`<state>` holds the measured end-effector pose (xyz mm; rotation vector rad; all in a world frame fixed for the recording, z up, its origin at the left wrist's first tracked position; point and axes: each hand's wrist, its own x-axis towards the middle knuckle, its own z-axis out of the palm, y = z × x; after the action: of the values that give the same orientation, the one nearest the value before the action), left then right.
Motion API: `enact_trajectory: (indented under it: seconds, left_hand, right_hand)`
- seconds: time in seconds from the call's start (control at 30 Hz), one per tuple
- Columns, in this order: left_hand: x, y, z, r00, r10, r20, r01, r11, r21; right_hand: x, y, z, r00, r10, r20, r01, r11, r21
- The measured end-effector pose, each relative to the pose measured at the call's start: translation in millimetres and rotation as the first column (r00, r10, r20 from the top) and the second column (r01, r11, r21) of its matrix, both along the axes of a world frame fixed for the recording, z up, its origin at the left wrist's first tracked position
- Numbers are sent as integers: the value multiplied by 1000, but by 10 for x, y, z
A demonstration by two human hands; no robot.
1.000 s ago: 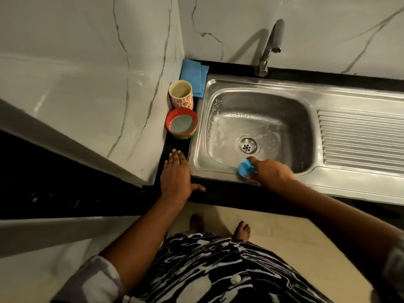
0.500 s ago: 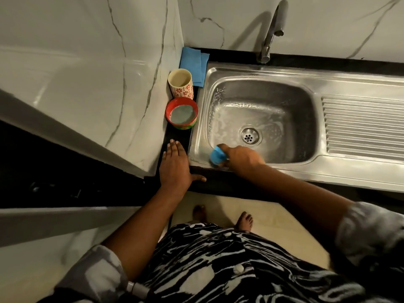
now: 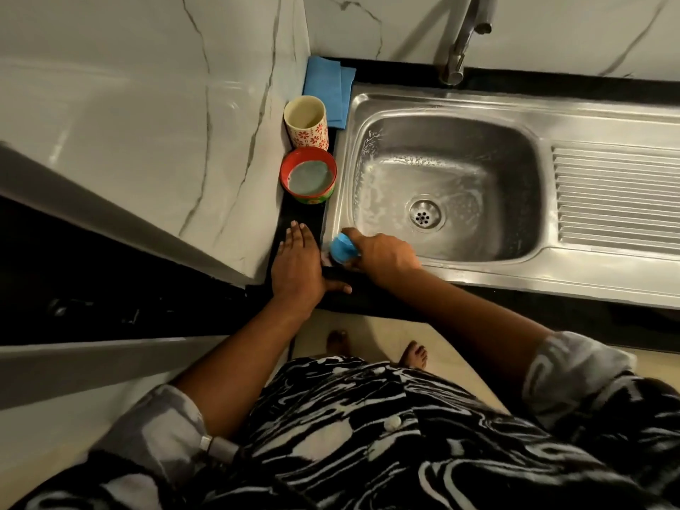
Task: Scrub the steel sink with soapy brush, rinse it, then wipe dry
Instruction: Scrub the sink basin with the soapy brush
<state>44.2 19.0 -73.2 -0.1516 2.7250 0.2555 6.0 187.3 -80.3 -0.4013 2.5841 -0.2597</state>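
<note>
Suds suggest scrubbing is the step in hand. Nearest, on the front edge of the black counter [image 3: 404, 305], the left hand [image 3: 298, 266] lies flat with straight fingers, holding nothing. Just beside it the right hand [image 3: 386, 257] curls round the blue brush [image 3: 344, 246], which presses on the near-left corner of the sink [image 3: 515, 279]. Soapy streaks film the sink's left wall and the floor around the drain [image 3: 425, 213]. Farther along the counter's left edge stand a red bowl [image 3: 308, 176] of cloudy liquid, a flowered cup [image 3: 306, 123], and a folded blue cloth [image 3: 325, 90] at the far-left corner. The tap [image 3: 460, 42] rises behind the far rim. Next, I judge, the brush should cover the less soapy right wall and rim before any rinsing.
</note>
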Motion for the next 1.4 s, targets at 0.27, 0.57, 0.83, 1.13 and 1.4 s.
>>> enact_trajectory:
  seconds: [0.27,0.57,0.83,1.13,1.4]
  left_hand:
    - [-21,-18,7,997,-74,1,74,997,-20]
    - [-127,19,31,987,-159,20,160,987,-26]
    - [-110,440,134,959,-284,-10,284,959,-25]
    - [-72,1177,205,972,-224,73,228,973,-40]
    - [94,1574,263,982,-160,105,170,981,-92]
  right_hand:
    - [386,1572,288,972,-232,31,224,959,173]
    - [67,-64,-61,996,-90,-22,92,993,76]
    - [508,2135,327,901,-433,7,415,868,271]
    - [247,1426,239,976,-213,53,206,972,112]
    - [346,3004,318,962,-268,56,254,950,183]
